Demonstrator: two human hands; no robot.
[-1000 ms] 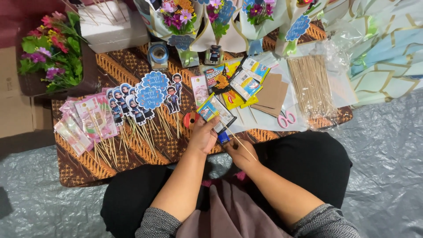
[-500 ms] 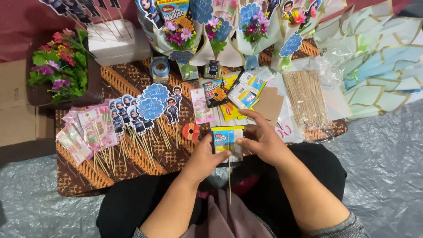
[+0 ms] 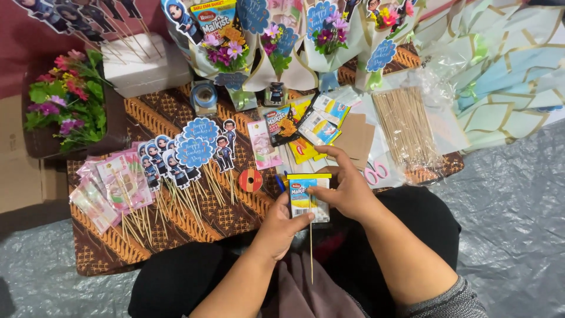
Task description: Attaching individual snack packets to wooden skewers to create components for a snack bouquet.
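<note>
Item: snack packet (image 3: pixel 308 197), white/blue w. yellow top edge, mounted on thin bamboo skewer (image 3: pixel 311 250); held over lap at near table (image 3: pixel 176 221) edge.
Left hand (image 3: pixel 281 227): fingers clamped on packet's lower left corner.
Right hand (image 3: pixel 347 188): fingers closed on packet's right side and top.
Adj.: red tape roll (image 3: pixel 250 180) just left; pink scissors (image 3: pixel 375 172) just right; skewer bundle (image 3: pixel 406 126) in clear bag; cartoon-figure toppers (image 3: pixel 188 153) on sticks.
</note>
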